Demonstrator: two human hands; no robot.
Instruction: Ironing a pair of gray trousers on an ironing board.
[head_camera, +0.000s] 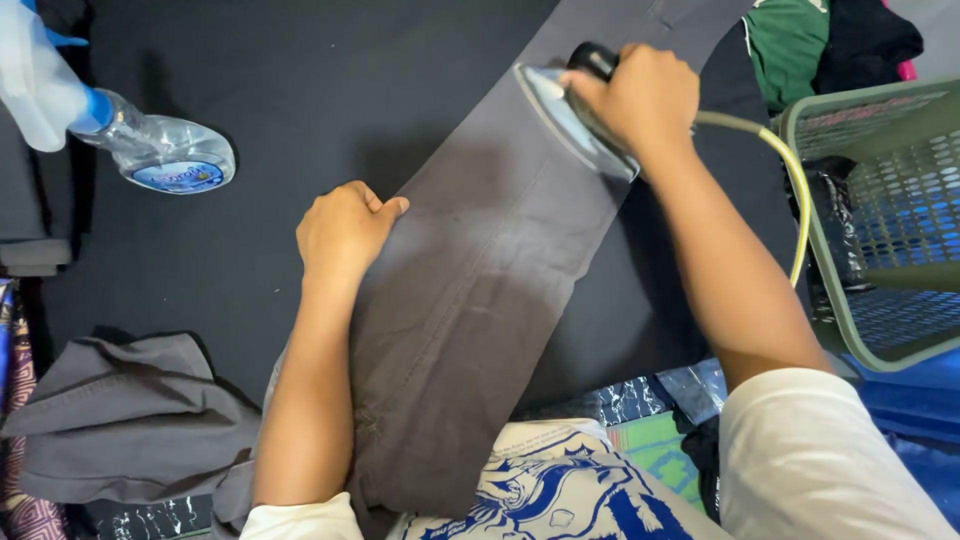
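Note:
A long grey garment panel (470, 290) lies flat across a black ironing surface (300, 90). My right hand (645, 100) grips the dark handle of a clothes iron (570, 120), whose metal soleplate is tilted up on the cloth's far end. The fingers of my left hand (345, 230) are curled and press down on the left edge of the grey cloth. A yellow-green cord (790, 170) runs from the iron off to the right.
A clear spray bottle with a blue collar (150, 145) lies at the upper left. Crumpled grey cloth (130, 420) sits at the lower left. A green plastic laundry basket (880, 210) stands at the right, with green and dark clothes (830, 40) behind it.

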